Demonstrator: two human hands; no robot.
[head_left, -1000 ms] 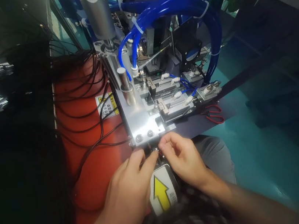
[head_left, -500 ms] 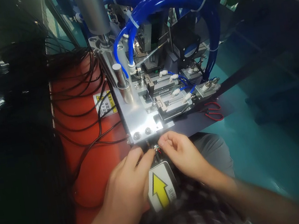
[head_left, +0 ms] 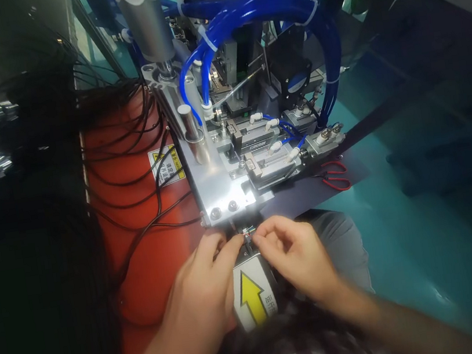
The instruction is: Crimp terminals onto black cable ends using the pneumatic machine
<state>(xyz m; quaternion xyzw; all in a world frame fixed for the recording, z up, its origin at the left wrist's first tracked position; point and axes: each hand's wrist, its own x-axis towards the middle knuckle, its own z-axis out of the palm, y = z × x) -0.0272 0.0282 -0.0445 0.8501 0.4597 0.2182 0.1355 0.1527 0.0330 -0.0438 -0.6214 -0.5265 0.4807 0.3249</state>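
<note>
My left hand (head_left: 204, 278) is curled at the front of the machine, thumb and forefinger pressed together beside a small metal fixture (head_left: 249, 244). Across from it, my right hand (head_left: 299, 253) makes a pinch with the thumb against the forefinger and the other fingers curled. Between the two sets of fingertips lies a tiny piece with red and pale bits (head_left: 247, 234), perhaps fine wire ends; it is too small to name. What each pinch holds is hidden by the fingers. Below the fixture is a white plate with a yellow arrow (head_left: 252, 298).
Just beyond my hands stands a metal press block (head_left: 215, 186) with bolts and a cylinder. Blue air hoses (head_left: 264, 3) arch over it. Black cables (head_left: 134, 203) cross the orange surface (head_left: 152, 271) at left. Red-handled scissors or pliers (head_left: 335, 177) lie at right.
My right hand has moved slightly down, and its fingers are closed tighter. The tiny red piece lies flatter between the fingertips. My left hand has hardly moved.
</note>
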